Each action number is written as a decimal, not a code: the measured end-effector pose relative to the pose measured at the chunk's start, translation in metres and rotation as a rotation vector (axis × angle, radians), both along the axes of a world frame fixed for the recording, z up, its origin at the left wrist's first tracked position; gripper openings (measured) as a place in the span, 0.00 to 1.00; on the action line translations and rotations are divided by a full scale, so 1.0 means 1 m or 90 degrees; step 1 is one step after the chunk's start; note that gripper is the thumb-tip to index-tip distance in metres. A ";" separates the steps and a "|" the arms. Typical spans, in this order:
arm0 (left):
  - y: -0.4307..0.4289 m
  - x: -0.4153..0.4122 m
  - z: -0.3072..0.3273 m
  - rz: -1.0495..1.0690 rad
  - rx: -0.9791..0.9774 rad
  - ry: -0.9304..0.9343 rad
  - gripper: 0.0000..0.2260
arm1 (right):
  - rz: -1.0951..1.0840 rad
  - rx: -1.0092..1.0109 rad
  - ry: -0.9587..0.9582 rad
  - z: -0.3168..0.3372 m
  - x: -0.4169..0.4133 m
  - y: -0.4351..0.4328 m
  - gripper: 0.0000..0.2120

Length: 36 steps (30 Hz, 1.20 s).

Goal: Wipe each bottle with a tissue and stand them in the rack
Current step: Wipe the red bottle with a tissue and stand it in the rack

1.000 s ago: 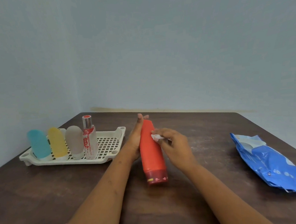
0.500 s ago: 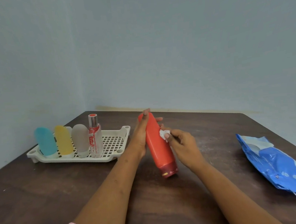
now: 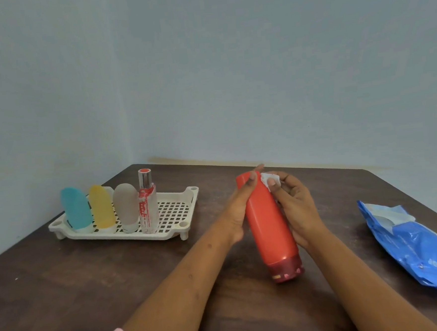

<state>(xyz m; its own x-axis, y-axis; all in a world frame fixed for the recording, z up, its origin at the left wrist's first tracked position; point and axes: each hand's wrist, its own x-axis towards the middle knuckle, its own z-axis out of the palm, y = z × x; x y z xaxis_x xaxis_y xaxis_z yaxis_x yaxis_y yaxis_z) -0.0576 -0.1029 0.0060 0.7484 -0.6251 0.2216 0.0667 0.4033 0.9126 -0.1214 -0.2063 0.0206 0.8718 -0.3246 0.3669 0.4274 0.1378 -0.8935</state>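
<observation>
A tall red bottle (image 3: 267, 226) with a dark red cap pointing toward me is held tilted above the table's middle. My left hand (image 3: 240, 202) grips its far end from the left. My right hand (image 3: 294, 204) pinches a small white tissue (image 3: 270, 179) against the bottle's far end on the right side. The white slotted rack (image 3: 176, 220) sits at the left. In it stand a teal bottle (image 3: 76, 209), a yellow bottle (image 3: 101, 205), a grey bottle (image 3: 126, 205) and a clear spray bottle with red print (image 3: 147, 201).
A blue tissue pack (image 3: 414, 242) lies at the table's right edge. The dark wooden table (image 3: 91, 282) meets pale blue walls at the back and left. The rack's right half holds nothing.
My right hand has slid the tissue up the bottle toward its far end. The bottle has tilted a little more, and the view has shifted.
</observation>
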 end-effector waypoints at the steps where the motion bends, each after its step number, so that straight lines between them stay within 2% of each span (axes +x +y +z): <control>1: 0.000 0.000 0.000 -0.004 0.006 0.007 0.41 | 0.005 -0.004 0.004 0.000 -0.001 0.000 0.10; 3: -0.001 0.000 -0.001 0.005 0.007 0.012 0.38 | 0.019 -0.004 0.012 -0.001 -0.002 -0.001 0.10; 7: 0.002 0.000 0.000 0.062 -0.004 0.033 0.23 | 0.060 0.013 0.028 -0.003 -0.002 -0.002 0.10; 12: 0.013 0.014 0.003 0.133 -0.045 -0.002 0.20 | 0.089 0.006 0.053 -0.011 0.003 -0.001 0.13; 15: 0.022 0.024 0.007 0.187 -0.079 0.005 0.16 | 0.082 -0.068 0.081 -0.016 0.004 -0.001 0.06; 18: 0.030 0.031 0.007 0.243 -0.102 0.019 0.14 | 0.070 -0.160 0.103 -0.018 0.004 -0.002 0.05; 23: 0.039 0.038 0.007 0.323 -0.131 0.072 0.19 | 0.014 -0.347 0.115 -0.025 0.005 -0.006 0.03; 26: 0.041 0.040 0.006 0.359 -0.139 0.106 0.19 | -0.035 -0.430 0.117 -0.026 0.004 -0.004 0.03; 32: 0.044 0.047 0.002 0.433 -0.134 0.173 0.15 | 0.028 -0.547 0.085 -0.025 0.003 0.000 0.11; 36: 0.042 0.049 0.002 0.470 -0.116 0.204 0.11 | 0.079 -0.573 0.098 -0.022 0.001 -0.002 0.07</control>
<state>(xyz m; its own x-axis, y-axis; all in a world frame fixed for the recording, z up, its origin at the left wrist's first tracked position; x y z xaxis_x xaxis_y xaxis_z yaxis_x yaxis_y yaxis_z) -0.0090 -0.0608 0.0082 0.9967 0.0775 -0.0219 -0.0277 0.5850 0.8105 -0.1205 -0.2080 -0.0009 0.9414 0.1262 0.3128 0.3235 -0.6002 -0.7315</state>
